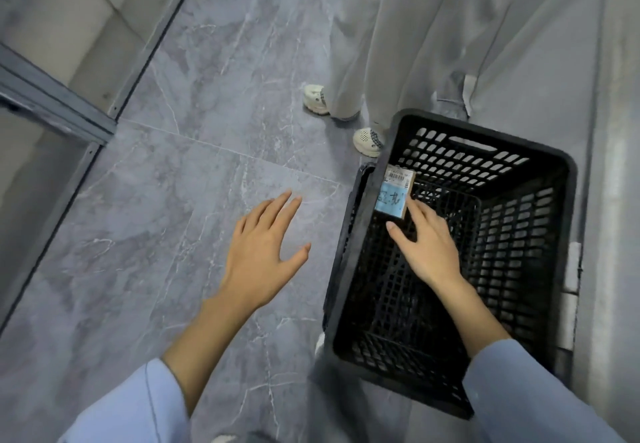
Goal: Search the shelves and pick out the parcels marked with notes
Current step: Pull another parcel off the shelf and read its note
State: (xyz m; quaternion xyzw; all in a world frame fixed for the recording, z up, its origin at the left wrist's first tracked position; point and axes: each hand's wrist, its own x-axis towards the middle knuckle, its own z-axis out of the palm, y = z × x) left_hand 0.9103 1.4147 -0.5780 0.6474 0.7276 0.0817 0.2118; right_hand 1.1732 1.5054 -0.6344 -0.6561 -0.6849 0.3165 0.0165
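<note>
My right hand reaches into the black perforated plastic basket. Its straight fingers touch the near corner of the small brown cardboard parcel with a blue handwritten note, thumb spread clear, so nothing is clasped. The parcel lies just ahead by the basket's left wall, long axis pointing away from me. My left hand hovers splayed over grey floor tiles, farther off. Someone's white shoe stands just beyond.

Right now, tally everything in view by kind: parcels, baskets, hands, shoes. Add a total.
Parcel with blue note: 1
Black basket: 1
Hands: 2, the left hand and the right hand
White shoes of the person ahead: 2
Total: 6
</note>
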